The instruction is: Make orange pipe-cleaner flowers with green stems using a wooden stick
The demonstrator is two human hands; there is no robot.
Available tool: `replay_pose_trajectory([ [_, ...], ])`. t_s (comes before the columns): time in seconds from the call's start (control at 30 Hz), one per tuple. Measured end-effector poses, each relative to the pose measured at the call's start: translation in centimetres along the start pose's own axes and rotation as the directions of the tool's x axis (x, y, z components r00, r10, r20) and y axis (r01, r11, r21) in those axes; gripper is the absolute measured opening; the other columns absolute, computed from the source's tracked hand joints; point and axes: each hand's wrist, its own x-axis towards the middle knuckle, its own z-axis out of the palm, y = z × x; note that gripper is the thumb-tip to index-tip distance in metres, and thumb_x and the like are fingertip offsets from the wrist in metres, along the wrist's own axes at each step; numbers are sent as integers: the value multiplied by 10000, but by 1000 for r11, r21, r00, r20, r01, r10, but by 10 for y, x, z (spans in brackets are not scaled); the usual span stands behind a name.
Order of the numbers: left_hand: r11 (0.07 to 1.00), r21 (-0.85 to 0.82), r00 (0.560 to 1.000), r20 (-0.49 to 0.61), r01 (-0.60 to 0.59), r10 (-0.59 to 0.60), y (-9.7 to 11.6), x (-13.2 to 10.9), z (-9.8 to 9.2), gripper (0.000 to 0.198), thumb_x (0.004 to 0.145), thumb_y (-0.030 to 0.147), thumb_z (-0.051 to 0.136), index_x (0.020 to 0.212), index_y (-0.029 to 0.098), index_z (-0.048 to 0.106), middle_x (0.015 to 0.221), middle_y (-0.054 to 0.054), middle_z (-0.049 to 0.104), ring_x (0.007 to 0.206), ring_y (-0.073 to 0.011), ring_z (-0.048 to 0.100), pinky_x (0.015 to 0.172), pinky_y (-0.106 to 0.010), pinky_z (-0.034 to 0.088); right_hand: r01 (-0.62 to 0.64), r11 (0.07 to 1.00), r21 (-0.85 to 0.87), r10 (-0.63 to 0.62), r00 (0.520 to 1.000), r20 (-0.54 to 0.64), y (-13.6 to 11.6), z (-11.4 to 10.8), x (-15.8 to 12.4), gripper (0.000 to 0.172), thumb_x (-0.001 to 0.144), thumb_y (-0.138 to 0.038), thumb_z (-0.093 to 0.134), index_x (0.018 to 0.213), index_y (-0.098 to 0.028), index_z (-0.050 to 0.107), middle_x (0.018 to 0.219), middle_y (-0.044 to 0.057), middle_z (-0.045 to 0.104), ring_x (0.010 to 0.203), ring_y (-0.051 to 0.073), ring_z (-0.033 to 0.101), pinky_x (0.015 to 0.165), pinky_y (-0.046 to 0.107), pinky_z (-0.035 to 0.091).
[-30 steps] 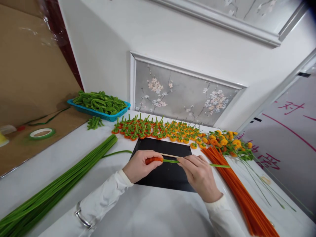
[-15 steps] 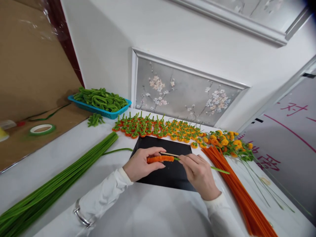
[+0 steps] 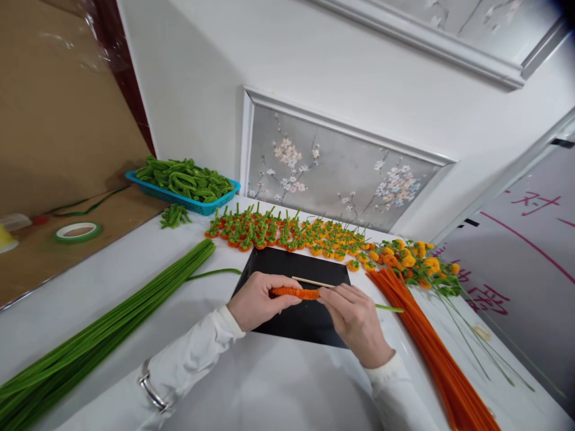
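Over a black mat, my left hand grips a coiled orange pipe cleaner between thumb and fingers. My right hand pinches at the coil's right end, where a green pipe cleaner passes through the fingers and sticks out to the right. The fingertips of the right hand hide where the green stem meets the orange coil. A thin wooden stick lies just behind the coil, its right end partly covered by the right fingers.
Green pipe cleaners lie in a bundle left; orange ones lie right. Behind the mat stand rows of small orange pieces with green tops. A blue basket holds green pieces. Yellow-orange flowers and green tape flank them.
My right hand has shifted slightly left, closer to my left hand, and the green stem's free end has moved left with it. The orange coil now meets the right fingertips.
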Motion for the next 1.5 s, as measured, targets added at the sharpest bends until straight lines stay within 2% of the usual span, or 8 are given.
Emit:
replay_pose_trajectory([
  [0.23, 999, -33, 999, -35, 8, -9, -7, 2, 0, 234, 726, 288, 639, 883, 133, 717, 551, -1, 594, 446, -87, 497, 463, -187, 411, -114, 968, 223, 111, 994, 25, 10, -6, -3, 258, 890, -281, 523, 1124, -201, 594, 828, 49, 665, 749, 170, 620, 667, 283, 514],
  [0.33, 999, -41, 998, -52, 25, -27, -10, 3, 0, 240, 717, 289, 649, 882, 128, 716, 530, 6, 580, 433, -85, 493, 456, -187, 408, -138, 951, 278, 135, 990, 30, 19, -11, -8, 185, 894, -246, 506, 1004, -212, 651, 818, 51, 662, 742, 171, 619, 662, 288, 524],
  [0.43, 998, -46, 999, -43, 30, -32, -11, 4, 1, 223, 711, 279, 653, 863, 130, 719, 532, 2, 592, 426, -86, 501, 453, -188, 407, -126, 952, 279, 124, 992, 26, 22, -11, -10, 190, 905, -217, 481, 897, -199, 670, 797, 60, 654, 711, 170, 604, 636, 293, 515],
  [0.8, 997, -61, 999, -4, 38, -38, -11, 2, 4, 193, 719, 245, 647, 854, 125, 715, 511, 7, 586, 441, -91, 532, 476, -189, 426, -78, 944, 320, 75, 997, 21, 4, 5, -2, 185, 908, -171, 468, 911, -190, 652, 782, 50, 650, 688, 164, 562, 660, 318, 486],
  [0.97, 969, -230, 995, 59, 89, -78, -7, 5, -3, 412, 719, 256, 655, 1106, 125, 602, 682, -23, 670, 530, -113, 596, 467, -189, 452, -140, 935, 326, 144, 989, 12, 13, 2, -5, 178, 903, -200, 485, 906, -197, 663, 813, 51, 662, 728, 165, 597, 664, 293, 505],
  [1.07, 951, -285, 992, 65, 123, -109, -8, 7, -5, 325, 725, 281, 646, 994, 100, 636, 661, -32, 667, 517, -117, 598, 449, -193, 462, -172, 930, 323, 177, 984, 14, 16, -2, -7, 187, 902, -220, 486, 929, -203, 671, 839, 56, 655, 757, 168, 611, 674, 284, 517],
  [1.23, 962, -234, 987, 101, 143, -122, -13, 9, -3, 233, 711, 246, 652, 881, 92, 691, 604, -26, 657, 537, -121, 611, 573, -228, 505, -141, 935, 325, 153, 988, -12, 16, -7, -5, 249, 921, -197, 425, 1030, -207, 649, 984, 90, 624, 875, 184, 607, 760, 303, 524],
  [1.5, 989, -101, 975, 209, 104, -81, -17, 8, -1, 224, 744, 225, 610, 909, 127, 725, 671, -24, 685, 611, -141, 647, 642, -214, 485, -91, 965, 246, 80, 995, 53, 16, -6, -2, 210, 915, -158, 431, 874, -192, 635, 868, 74, 614, 779, 177, 583, 693, 305, 495],
])
